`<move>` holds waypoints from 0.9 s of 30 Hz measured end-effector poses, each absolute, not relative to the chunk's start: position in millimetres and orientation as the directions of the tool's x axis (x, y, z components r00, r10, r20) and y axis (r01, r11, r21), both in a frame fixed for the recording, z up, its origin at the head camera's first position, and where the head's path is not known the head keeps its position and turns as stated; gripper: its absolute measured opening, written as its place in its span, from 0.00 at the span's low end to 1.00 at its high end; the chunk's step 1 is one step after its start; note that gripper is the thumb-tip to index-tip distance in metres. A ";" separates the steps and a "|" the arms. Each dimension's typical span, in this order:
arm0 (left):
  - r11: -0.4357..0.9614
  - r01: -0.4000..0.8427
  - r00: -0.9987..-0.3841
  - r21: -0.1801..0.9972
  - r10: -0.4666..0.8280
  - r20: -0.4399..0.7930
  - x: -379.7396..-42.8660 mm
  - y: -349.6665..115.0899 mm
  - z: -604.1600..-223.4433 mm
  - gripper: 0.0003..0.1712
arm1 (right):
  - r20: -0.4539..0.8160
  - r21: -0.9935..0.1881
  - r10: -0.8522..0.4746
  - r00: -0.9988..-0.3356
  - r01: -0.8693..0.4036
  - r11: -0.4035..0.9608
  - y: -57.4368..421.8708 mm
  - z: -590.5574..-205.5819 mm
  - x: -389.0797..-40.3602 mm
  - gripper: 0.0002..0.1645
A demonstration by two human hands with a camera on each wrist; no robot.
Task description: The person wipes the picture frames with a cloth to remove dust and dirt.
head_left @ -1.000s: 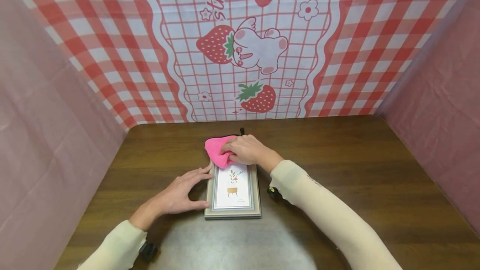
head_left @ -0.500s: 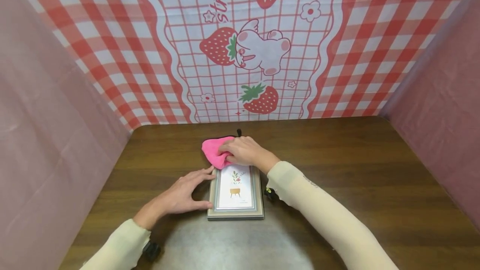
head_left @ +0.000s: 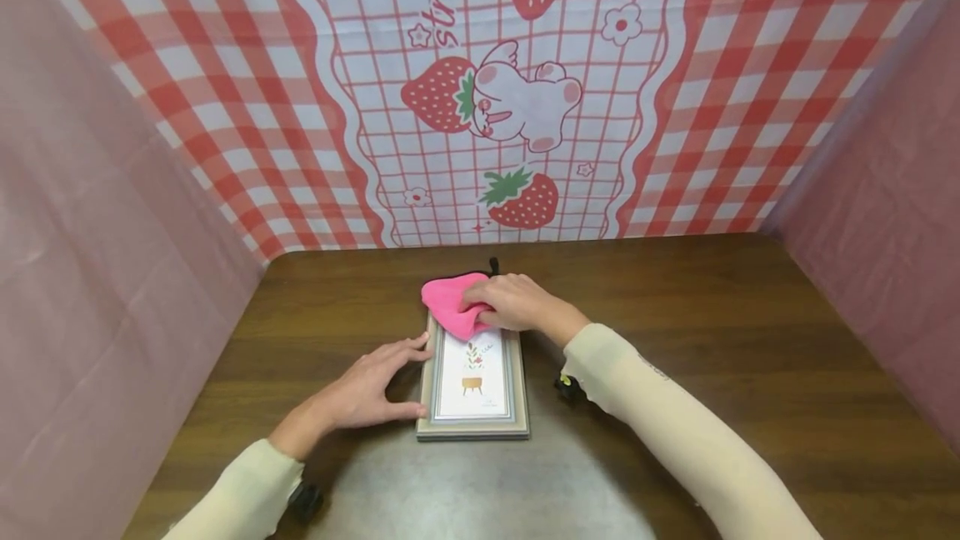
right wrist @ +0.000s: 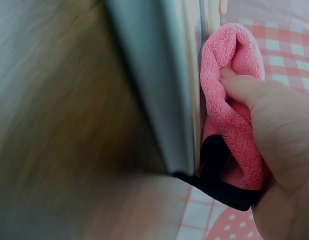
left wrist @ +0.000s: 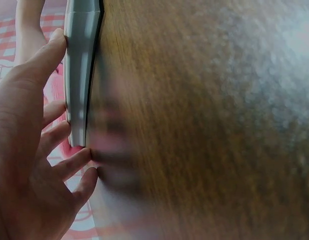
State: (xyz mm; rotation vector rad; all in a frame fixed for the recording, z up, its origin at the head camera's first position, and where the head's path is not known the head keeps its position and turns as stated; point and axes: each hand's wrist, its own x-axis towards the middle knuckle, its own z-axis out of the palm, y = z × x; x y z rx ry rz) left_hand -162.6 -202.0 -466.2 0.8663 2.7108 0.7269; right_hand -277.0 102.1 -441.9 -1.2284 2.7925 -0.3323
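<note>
The frame (head_left: 473,380) lies flat on the table (head_left: 712,340), near the middle. The left hand (head_left: 363,394) touches its left edge with straight, spread fingers. The right hand (head_left: 513,305) pinches a pink cloth (head_left: 448,305) with curled fingers and presses it on the far end of the frame.

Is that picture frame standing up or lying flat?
Lying flat. The picture frame rests face up on the table, its print showing in the head view.
</note>
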 end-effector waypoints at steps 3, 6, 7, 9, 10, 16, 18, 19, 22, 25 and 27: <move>0.706 0.491 -0.807 0.510 0.589 -0.040 -160.9 -203.2 -466.2 0.46 | 0.022 -0.236 -0.735 -0.678 -0.717 0.655 113.0 -443.9 -275.4 0.13; 0.707 0.494 -0.807 0.506 0.590 -0.037 -160.5 -203.1 -465.9 0.46 | 0.031 -0.242 -0.730 -0.683 -0.714 0.657 124.0 -444.2 -273.4 0.13; 0.708 0.494 -0.807 0.505 0.589 -0.036 -160.5 -203.0 -465.7 0.46 | 0.037 -0.246 -0.730 -0.683 -0.714 0.656 127.8 -443.8 -272.7 0.13; 0.709 0.494 -0.808 0.503 0.588 -0.035 -160.5 -202.8 -465.2 0.46 | 0.037 -0.255 -0.725 -0.687 -0.708 0.658 135.2 -442.6 -271.4 0.13; 0.709 0.494 -0.808 0.503 0.588 -0.035 -160.4 -202.8 -465.0 0.46 | 0.033 -0.260 -0.721 -0.692 -0.703 0.662 138.7 -442.1 -271.3 0.13; 0.705 0.501 -0.807 0.501 0.590 -0.024 -160.7 -203.8 -465.3 0.45 | 0.021 -0.279 -0.710 -0.703 -0.686 0.672 148.4 -441.8 -272.5 0.12; 0.703 0.505 -0.805 0.501 0.593 -0.020 -161.4 -204.1 -466.0 0.45 | 0.026 -0.279 -0.711 -0.703 -0.688 0.670 147.9 -441.9 -272.8 0.12; 0.701 0.507 -0.804 0.501 0.595 -0.020 -161.8 -204.1 -466.4 0.45 | 0.029 -0.278 -0.712 -0.702 -0.690 0.669 147.6 -441.9 -272.9 0.12; 0.698 0.509 -0.801 0.504 0.599 -0.019 -162.8 -203.9 -467.0 0.44 | 0.039 -0.273 -0.716 -0.697 -0.696 0.664 146.8 -440.7 -272.3 0.11; 0.696 0.506 -0.800 0.510 0.600 -0.024 -163.2 -203.8 -467.1 0.42 | 0.043 -0.270 -0.716 -0.696 -0.699 0.663 146.2 -440.0 -271.8 0.11; 0.695 0.505 -0.800 0.512 0.600 -0.025 -163.1 -203.8 -466.9 0.42 | 0.039 -0.265 -0.715 -0.698 -0.697 0.666 145.6 -440.0 -271.6 0.11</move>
